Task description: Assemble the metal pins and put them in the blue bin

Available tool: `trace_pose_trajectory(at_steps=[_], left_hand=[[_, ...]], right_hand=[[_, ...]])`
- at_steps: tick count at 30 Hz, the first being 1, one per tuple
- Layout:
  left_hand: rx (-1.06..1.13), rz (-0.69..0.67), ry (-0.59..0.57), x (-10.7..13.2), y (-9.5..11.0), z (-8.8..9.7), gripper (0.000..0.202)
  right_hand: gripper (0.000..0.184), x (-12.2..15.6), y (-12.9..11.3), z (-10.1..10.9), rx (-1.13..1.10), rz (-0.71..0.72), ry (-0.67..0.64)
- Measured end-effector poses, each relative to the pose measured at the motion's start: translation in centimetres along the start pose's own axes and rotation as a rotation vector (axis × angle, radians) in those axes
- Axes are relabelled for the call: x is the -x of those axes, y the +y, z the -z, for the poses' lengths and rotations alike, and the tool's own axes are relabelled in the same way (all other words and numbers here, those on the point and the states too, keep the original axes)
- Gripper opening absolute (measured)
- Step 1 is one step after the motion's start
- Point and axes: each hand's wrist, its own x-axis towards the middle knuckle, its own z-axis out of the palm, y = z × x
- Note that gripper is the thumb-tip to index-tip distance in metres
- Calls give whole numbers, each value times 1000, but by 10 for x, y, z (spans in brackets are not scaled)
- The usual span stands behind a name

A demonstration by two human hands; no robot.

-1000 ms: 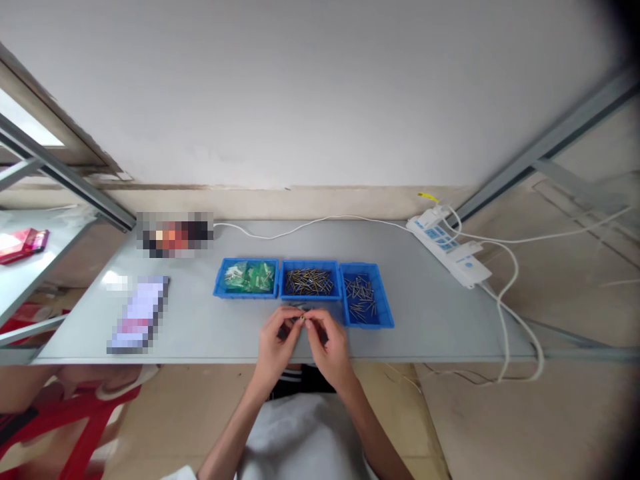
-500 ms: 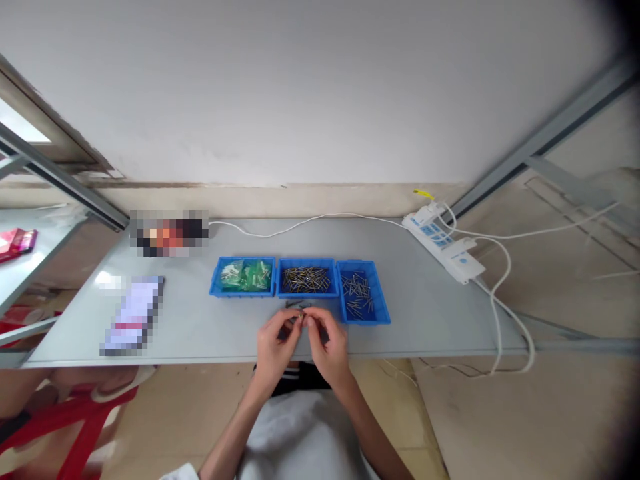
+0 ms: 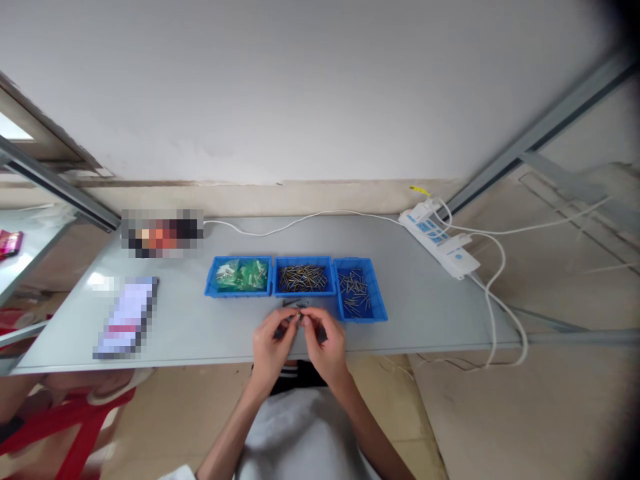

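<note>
My left hand (image 3: 271, 341) and my right hand (image 3: 325, 340) meet at the fingertips near the table's front edge. Between them both pinch a small metal piece (image 3: 299, 317), mostly covered by the fingers; its exact kind cannot be made out. Just beyond the fingertips lie a few dark screws (image 3: 290, 303) on the table. Behind these stands a blue bin (image 3: 304, 293) full of brass-toned and dark screws. To its right, another blue bin (image 3: 367, 313) contains silver screws or nails. A third blue bin (image 3: 213, 291), on the left, holds small green and clear plastic packets.
The grey table (image 3: 200, 333) backs onto a wall. A blurred-out phone-like object (image 3: 127, 313) lies at left, with another pixelated object (image 3: 163, 233) behind. At back right sits a white power strip (image 3: 440, 243), its cables trailing over the right edge. Metal posts flank the table.
The view has shifted slightly, moving everything a little to the left. Both hands keep the same pinch on the small metal piece, with only slight finger movement.
</note>
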Motion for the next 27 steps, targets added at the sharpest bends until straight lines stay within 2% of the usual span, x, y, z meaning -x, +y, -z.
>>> trace_pose_trajectory(at_steps=[7,11,16,20,23,27], left_hand=[[21,-23,18,-1,0,1,14],[43,25,51,1,-1,1,18],[180,176,228,2,4,1,32],[251,208,310,1,8,2,34],[262,220,305,2,8,2,31],[266,237,267,3,6,3,30]], right_hand=[[13,-2,-3,-1,22,24,2],[15,-10,-9,-5,40,41,-10],[26,-52,-17,-9,229,42,77],[24,-83,-23,-3,396,87,51],[21,-74,-25,5,445,125,-41],[20,-28,-15,12,470,80,-204]])
